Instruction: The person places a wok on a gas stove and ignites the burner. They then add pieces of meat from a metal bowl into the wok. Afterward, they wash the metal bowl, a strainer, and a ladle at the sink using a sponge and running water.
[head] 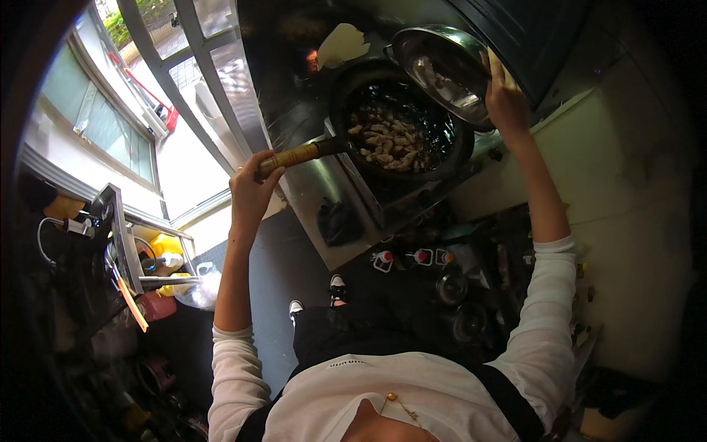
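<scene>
My left hand (251, 190) grips the turned wooden handle (295, 157) of a dark wok (467, 146) that sits on the stove. Pale brown pieces of food (389, 141), which look like meat or battered strips, lie in dark oil or liquid in the wok. In my right hand (505, 105) is a shiny metal bowl (442, 72), held tilted over the wok's far right side. Its inside looks wet, and no pieces of food can be made out clearly in it. Some of my right fingers are hidden behind the bowl's rim.
A dark cloth (338, 222) lies on the metal counter (309, 204) left of the stove. Behind the wok is a pale, torn-edged flat piece (343, 45), near an orange glow. Bottles with red caps (422, 255) stand below the counter. A shelf rack (124, 237) and a window are at left.
</scene>
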Motion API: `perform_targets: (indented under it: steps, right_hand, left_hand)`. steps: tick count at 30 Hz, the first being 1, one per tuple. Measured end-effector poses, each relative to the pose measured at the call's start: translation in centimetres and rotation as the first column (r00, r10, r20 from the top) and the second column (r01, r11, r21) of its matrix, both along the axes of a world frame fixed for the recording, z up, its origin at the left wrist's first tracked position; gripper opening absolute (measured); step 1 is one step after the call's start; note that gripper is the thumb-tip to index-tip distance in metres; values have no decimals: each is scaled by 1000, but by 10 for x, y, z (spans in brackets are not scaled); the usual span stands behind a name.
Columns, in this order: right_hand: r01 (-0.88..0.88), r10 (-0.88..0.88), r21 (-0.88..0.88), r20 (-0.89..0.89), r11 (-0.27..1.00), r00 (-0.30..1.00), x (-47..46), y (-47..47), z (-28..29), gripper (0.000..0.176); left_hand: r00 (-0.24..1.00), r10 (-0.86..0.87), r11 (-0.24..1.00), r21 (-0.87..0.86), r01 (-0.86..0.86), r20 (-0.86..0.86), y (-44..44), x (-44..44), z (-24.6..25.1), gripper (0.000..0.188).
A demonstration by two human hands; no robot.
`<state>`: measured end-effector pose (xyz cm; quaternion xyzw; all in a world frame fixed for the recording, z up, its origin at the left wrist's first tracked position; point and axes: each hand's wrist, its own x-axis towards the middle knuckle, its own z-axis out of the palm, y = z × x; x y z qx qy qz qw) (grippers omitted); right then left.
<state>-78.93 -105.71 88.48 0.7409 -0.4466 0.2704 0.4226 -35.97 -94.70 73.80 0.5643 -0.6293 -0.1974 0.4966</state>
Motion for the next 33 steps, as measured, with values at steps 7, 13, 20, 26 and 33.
perform_targets:
  steps: [7, 13, 20, 26, 33]
  right_hand:
    - [79, -187, 233, 490, 969, 851, -59, -10, -28, 23]
    - [-144, -626, 662, 745, 735, 229, -131, 42, -47, 18]
    - [-366, -594, 519, 795, 773, -127, -159, 98, -53, 15]
    - [-388, -638, 543, 750, 745, -173, -155, 104, -45, 19]
    - [-922, -721, 40, 637, 386, -274, -98, 98, -81, 38]
  left_hand:
    - [1000, 14, 999, -38, -14, 17, -1, 1, 9, 35]
    - [994, 32, 997, 69, -40, 105, -4, 6, 19, 33]
    - [994, 52, 998, 32, -55, 91, -12, 12, 23, 32]
    - [996, -1, 999, 53, -4, 92, -17, 15, 22, 37]
    - [994, -13, 1000, 10, 12, 111, -10, 22, 17, 51]
